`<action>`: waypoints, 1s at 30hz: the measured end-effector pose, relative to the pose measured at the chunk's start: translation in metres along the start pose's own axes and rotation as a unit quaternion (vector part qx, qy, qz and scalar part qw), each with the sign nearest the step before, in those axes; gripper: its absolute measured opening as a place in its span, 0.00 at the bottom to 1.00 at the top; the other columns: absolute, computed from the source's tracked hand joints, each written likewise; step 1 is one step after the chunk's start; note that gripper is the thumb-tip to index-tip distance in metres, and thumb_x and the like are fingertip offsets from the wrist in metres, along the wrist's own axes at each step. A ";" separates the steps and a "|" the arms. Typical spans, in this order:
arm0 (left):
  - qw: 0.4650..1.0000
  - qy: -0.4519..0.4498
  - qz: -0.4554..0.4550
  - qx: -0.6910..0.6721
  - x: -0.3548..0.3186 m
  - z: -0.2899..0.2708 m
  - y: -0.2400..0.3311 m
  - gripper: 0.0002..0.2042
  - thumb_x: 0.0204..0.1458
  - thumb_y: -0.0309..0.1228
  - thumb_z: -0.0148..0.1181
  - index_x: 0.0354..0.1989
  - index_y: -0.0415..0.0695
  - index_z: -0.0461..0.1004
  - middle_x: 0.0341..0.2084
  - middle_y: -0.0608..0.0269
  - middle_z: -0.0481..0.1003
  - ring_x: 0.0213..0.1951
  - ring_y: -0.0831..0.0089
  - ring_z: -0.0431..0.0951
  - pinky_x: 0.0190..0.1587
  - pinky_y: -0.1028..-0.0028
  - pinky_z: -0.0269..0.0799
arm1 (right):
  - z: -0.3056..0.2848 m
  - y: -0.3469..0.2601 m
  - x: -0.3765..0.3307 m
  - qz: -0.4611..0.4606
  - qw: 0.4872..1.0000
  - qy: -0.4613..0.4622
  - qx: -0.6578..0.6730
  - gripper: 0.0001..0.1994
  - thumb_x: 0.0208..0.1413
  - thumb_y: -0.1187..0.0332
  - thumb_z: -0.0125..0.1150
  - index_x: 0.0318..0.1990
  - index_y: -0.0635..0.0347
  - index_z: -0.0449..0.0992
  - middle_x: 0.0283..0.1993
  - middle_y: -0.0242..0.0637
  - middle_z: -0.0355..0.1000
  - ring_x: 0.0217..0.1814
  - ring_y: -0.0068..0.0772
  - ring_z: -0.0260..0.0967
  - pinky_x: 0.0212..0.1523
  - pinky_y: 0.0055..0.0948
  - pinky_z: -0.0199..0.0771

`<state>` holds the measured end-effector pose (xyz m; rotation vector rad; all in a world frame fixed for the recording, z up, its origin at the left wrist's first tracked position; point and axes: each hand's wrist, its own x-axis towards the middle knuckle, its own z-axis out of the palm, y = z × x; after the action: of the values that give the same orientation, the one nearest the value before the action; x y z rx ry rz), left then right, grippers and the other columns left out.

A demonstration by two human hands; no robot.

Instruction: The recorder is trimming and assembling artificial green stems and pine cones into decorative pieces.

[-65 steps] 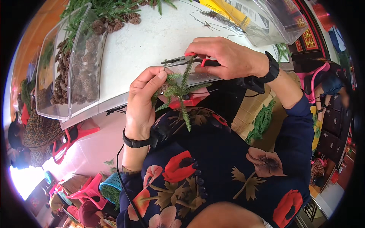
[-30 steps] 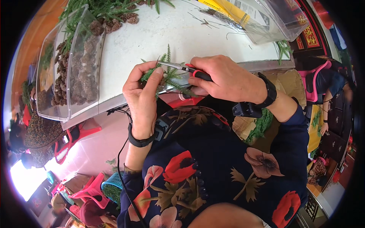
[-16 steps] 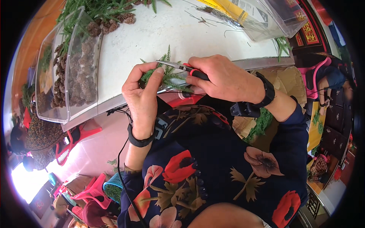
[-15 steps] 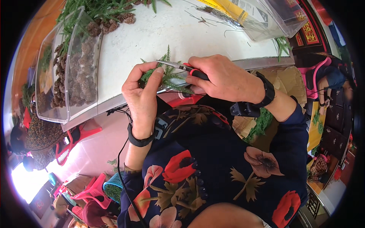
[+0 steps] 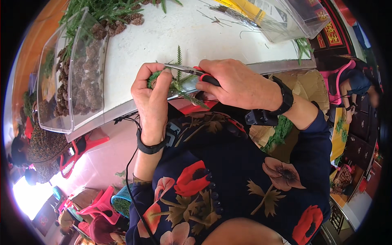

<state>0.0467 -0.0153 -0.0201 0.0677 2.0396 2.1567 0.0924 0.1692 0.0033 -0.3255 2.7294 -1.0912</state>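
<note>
My left hand [image 5: 152,100] grips a small bunch of green fir-like sprigs [image 5: 179,80] at the near edge of the white table [image 5: 163,38]. My right hand [image 5: 234,83] holds red-handled pliers [image 5: 192,72], whose metal jaws point left and touch the top of the bunch beside my left fingers. One sprig tip stands upright above the jaws, another points down to the right. Both wrists wear black bands.
A clear plastic bin [image 5: 75,73] of brown pine cones stands at the left of the table. Loose green branches [image 5: 104,8] lie at the far edge. Another clear bin [image 5: 286,20] sits at the far right. Red plastic stools [image 5: 87,145] stand below the table.
The sprig bunch hung below the table edge earlier; now my left hand has raised it to the table edge, and the pliers' jaws have closed in on its top.
</note>
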 end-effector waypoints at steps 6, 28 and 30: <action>0.997 -0.067 -0.020 0.033 0.004 -0.005 0.000 0.03 0.53 0.25 0.56 0.31 0.39 0.72 0.21 0.76 0.67 0.24 0.89 0.61 0.27 0.85 0.55 | 0.003 -0.001 0.000 -0.004 1.000 0.018 0.006 0.13 0.54 0.65 0.60 0.37 0.68 0.67 0.28 0.52 0.70 0.33 0.59 0.69 0.32 0.44 0.68; 0.998 -0.055 -0.003 0.000 0.001 0.006 0.003 0.07 0.57 0.29 0.54 0.38 0.38 0.73 0.19 0.73 0.68 0.23 0.86 0.62 0.25 0.84 0.56 | -0.011 -0.001 0.003 0.028 1.000 -0.003 0.009 0.13 0.54 0.67 0.60 0.37 0.68 0.68 0.31 0.53 0.71 0.36 0.55 0.71 0.30 0.42 0.70; 0.995 -0.086 -0.038 -0.024 0.003 0.002 0.002 0.07 0.58 0.29 0.53 0.38 0.38 0.73 0.19 0.73 0.68 0.22 0.86 0.62 0.25 0.84 0.56 | -0.010 0.006 0.003 0.003 0.999 0.025 -0.048 0.12 0.53 0.67 0.60 0.36 0.66 0.68 0.30 0.51 0.71 0.35 0.52 0.71 0.28 0.41 0.69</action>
<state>0.0438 -0.0126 -0.0180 0.1616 1.8657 2.0757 0.0864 0.1791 0.0061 -0.3083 2.8298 -0.9820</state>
